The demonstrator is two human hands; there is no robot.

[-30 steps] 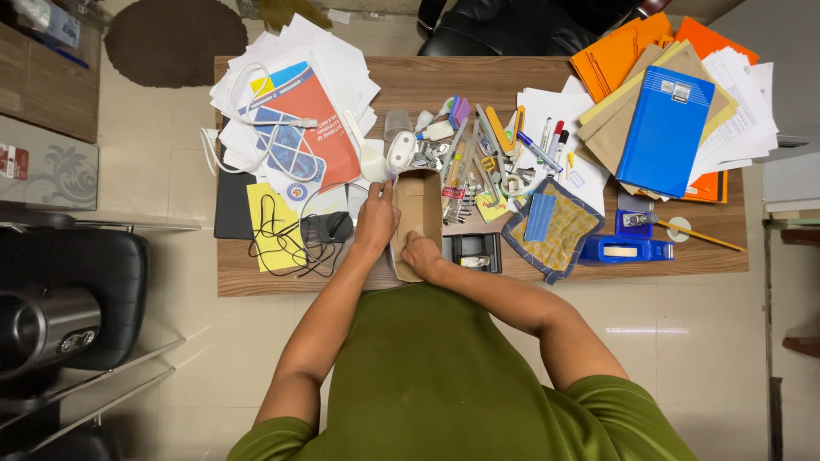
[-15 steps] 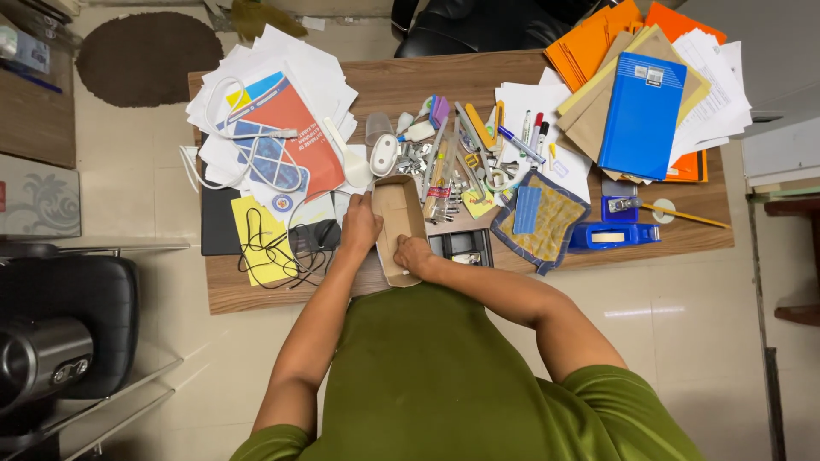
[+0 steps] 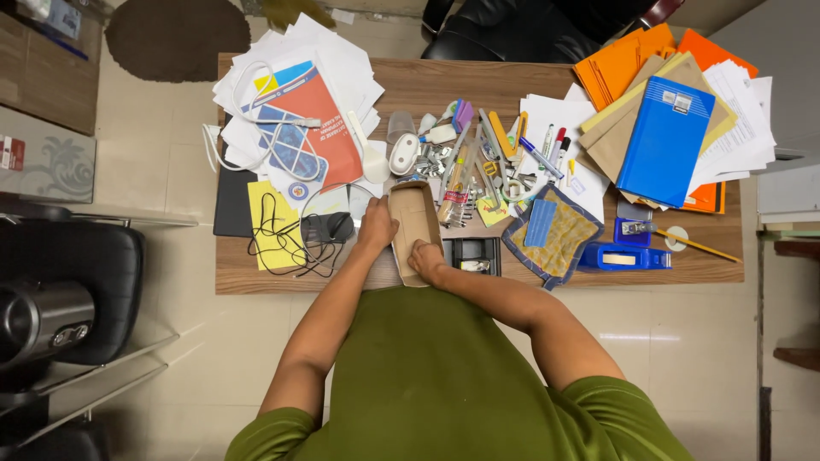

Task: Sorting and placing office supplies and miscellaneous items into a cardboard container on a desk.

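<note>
box: plain tan cardboard, between both hands
shirt: olive green
desk: brown wood grain
notebook: bright blue, at 2 o'clock from the box
folders: orange, at 1 o'clock
cloth: yellow and grey pattern, dark blue border, at 3 o'clock
sheet: yellow, under black cable, at 9 o'clock
booklet: red and blue, at 10 o'clock
rug: dark brown

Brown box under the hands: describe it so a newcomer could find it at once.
Start at the wooden desk and go to the middle of its near edge, right in front of the person in green. There the left hand and right hand rest on a narrow open cardboard box. It is plain brown, unlike the black tray beside it.
</note>
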